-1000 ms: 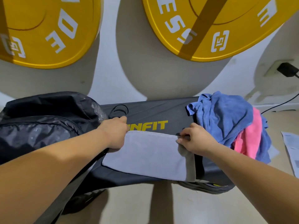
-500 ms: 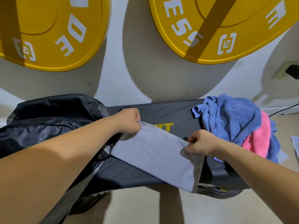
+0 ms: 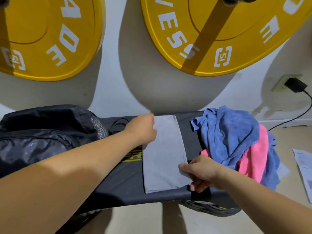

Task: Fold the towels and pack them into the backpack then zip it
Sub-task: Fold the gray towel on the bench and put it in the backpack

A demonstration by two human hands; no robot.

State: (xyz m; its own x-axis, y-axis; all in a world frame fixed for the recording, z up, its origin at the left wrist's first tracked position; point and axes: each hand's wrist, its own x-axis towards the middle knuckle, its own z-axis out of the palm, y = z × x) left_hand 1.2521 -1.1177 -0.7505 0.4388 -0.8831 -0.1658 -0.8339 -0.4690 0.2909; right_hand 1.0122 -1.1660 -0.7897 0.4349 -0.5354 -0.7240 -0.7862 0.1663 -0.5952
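A folded grey towel [image 3: 164, 154] lies flat as a long strip across the black bench [image 3: 123, 188], running from the far edge to the near edge. My left hand [image 3: 143, 129] holds its far left corner. My right hand [image 3: 200, 172] pinches its near right edge, thumb on top. A black backpack [image 3: 45, 132] lies on the bench at the left, beside my left forearm. At the right sits a loose heap of blue towels [image 3: 231, 132] with a pink towel [image 3: 253, 159] among them.
Two big yellow weight plates [image 3: 211, 36] hang on the white wall behind the bench. A black plug and cable [image 3: 295, 86] sit at a wall socket on the right. A sheet of paper [image 3: 303, 168] lies on the floor at the right edge.
Both hands lifted the grey towel off the bench, turned it a quarter turn and laid it down lengthwise. The left hand went to the far edge, the right hand came nearer.
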